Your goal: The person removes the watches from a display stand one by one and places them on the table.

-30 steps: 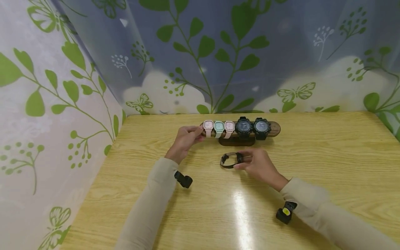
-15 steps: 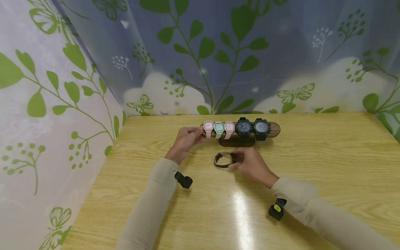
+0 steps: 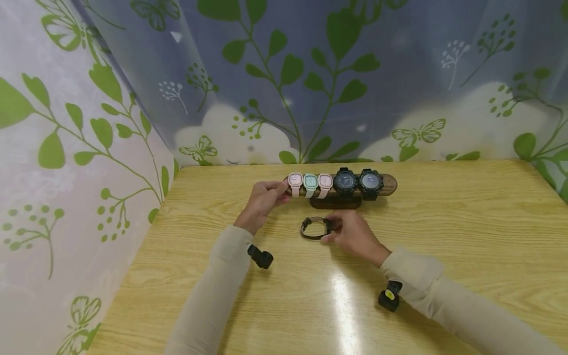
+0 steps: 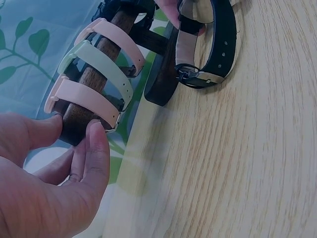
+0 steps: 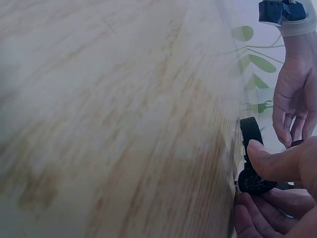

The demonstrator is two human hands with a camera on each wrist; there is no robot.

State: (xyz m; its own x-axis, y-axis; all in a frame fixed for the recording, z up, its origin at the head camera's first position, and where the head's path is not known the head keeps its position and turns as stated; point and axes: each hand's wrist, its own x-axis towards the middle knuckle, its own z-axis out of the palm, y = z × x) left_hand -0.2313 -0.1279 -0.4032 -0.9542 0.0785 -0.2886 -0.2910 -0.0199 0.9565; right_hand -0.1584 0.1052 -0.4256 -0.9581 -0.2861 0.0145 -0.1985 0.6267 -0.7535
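My left hand [image 3: 262,203] grips the left end of a wooden watch stand [image 3: 389,185], thumb on one side and fingers on the other in the left wrist view. On its bar sit a pink watch [image 3: 295,179], a mint green watch [image 3: 311,182], another pink watch [image 3: 326,181] and two chunky black watches [image 3: 345,181]. In front of the stand, my right hand [image 3: 355,235] pinches a separate black watch [image 4: 224,39] by its case. That watch's strap is buckled in a loop. Whether it touches the table cannot be told.
The light wooden table [image 3: 461,222] runs back to a blue and white curtain [image 3: 399,74] printed with leaves. A pale leaf-patterned curtain [image 3: 66,187] borders the left side. The stand's dark base [image 3: 336,202] rests near the rear edge.
My right hand has moved a little to the left with the black watch, most of it in the first half second. The left hand and the stand have stayed put.
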